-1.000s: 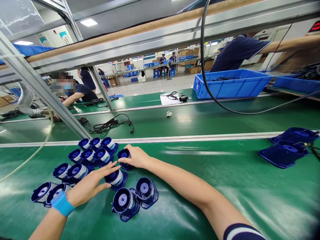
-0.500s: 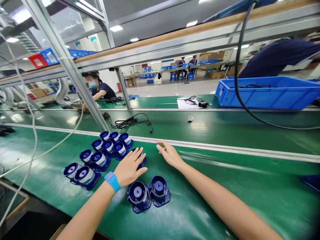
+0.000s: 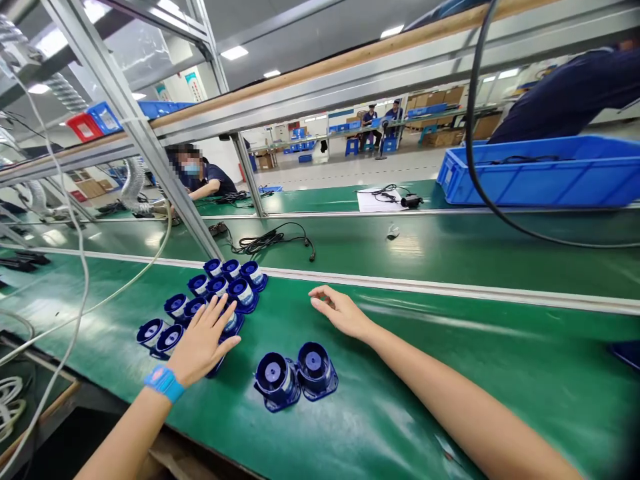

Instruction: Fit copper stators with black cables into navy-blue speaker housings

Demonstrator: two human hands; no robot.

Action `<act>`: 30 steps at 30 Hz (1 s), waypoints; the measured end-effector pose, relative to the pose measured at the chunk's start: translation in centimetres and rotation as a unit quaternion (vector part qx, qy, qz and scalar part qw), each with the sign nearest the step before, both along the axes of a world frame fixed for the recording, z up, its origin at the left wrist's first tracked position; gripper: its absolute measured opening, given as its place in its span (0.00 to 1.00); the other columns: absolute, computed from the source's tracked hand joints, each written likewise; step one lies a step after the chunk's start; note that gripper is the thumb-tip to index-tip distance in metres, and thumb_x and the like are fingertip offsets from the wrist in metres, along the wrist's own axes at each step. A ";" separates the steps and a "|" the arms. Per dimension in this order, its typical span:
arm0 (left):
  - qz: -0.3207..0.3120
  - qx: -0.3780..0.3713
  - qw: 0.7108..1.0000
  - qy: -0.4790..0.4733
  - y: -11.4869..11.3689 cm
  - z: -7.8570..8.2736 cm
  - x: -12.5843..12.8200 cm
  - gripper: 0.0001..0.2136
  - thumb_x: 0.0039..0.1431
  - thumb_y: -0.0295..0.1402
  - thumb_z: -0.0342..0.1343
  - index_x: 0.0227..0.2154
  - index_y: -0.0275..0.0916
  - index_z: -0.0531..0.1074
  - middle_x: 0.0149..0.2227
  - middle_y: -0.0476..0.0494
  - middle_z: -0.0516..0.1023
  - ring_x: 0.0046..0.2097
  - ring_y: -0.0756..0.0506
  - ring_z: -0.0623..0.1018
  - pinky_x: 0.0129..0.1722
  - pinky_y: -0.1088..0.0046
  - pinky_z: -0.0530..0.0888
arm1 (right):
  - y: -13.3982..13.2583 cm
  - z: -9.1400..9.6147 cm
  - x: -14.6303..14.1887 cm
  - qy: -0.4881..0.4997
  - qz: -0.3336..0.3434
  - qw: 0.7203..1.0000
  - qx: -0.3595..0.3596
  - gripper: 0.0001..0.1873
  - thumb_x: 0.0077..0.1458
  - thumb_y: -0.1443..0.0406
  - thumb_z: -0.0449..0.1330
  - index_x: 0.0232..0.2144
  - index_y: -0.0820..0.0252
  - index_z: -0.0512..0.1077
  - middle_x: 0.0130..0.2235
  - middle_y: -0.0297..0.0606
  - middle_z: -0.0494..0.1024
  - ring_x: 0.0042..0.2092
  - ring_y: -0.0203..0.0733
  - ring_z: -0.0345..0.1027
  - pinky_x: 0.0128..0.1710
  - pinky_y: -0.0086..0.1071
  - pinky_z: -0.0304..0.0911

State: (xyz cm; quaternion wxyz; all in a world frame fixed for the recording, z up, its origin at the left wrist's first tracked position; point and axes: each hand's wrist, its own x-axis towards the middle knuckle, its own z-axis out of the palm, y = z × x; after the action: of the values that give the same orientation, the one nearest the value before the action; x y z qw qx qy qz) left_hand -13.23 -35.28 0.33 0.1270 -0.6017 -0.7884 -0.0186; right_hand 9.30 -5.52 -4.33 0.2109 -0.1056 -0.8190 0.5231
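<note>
My left hand, with a blue wristband, lies flat with its fingers spread over the near right side of a group of dark blue round plastic housings. One housing shows beside its fingertips, and the base of another peeks out under the palm. Whether the hand presses on them I cannot tell. The other housings stand upright in rows with white labels. To the right, a pair of the same housings stands apart, a left one and a right one. My right hand is open above the green surface, fingers loosely bent, holding nothing.
A white rail runs behind the green bench top. Beyond it lie a coiled black cable and a blue bin. A metal post and a hanging white cable stand at left. Co-workers are across the bench.
My left hand has swept left, and the housing beside it now stands against the group. My right hand has barely moved. The separate pair stays in place, and the view has shifted slightly.
</note>
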 end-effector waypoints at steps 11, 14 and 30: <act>-0.142 0.029 0.986 -0.077 0.2 -0.5 11.5 0.26 0.68 0.51 0.53 0.65 0.52 0.61 0.59 0.48 0.75 0.54 0.44 0.79 0.50 0.68 0.81 | -2.3 3.8 2.3 -0.011 0.233 0.954 0.187 0.30 0.50 0.58 0.73 0.55 0.52 0.74 0.52 0.40 0.79 0.53 0.50 0.70 0.56 0.42 0.62; -0.196 -0.010 0.977 -0.079 0.5 -0.2 11.7 0.27 0.68 0.52 0.51 0.66 0.54 0.58 0.60 0.51 0.74 0.55 0.45 0.79 0.51 0.69 0.81 | -2.8 2.1 1.0 -0.010 0.095 0.978 0.183 0.34 0.49 0.53 0.74 0.55 0.57 0.73 0.52 0.44 0.78 0.53 0.52 0.68 0.57 0.44 0.60; -0.222 -0.035 0.974 -0.023 4.6 0.9 10.9 0.52 0.60 0.62 0.53 0.73 0.34 0.35 0.72 0.30 0.48 0.72 0.29 0.53 0.66 0.45 0.64 | -2.1 1.1 0.8 -0.018 0.191 0.981 -0.002 0.28 0.70 0.47 0.48 0.64 0.53 0.65 0.63 0.38 0.71 0.63 0.43 0.64 0.64 0.37 0.59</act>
State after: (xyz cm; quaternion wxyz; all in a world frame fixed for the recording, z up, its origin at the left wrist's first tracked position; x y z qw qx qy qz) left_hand -2.33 -30.69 1.23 0.0804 -0.7654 -0.6377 -0.0326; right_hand 10.08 -7.65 -3.21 0.0920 0.0429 -0.8268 0.5532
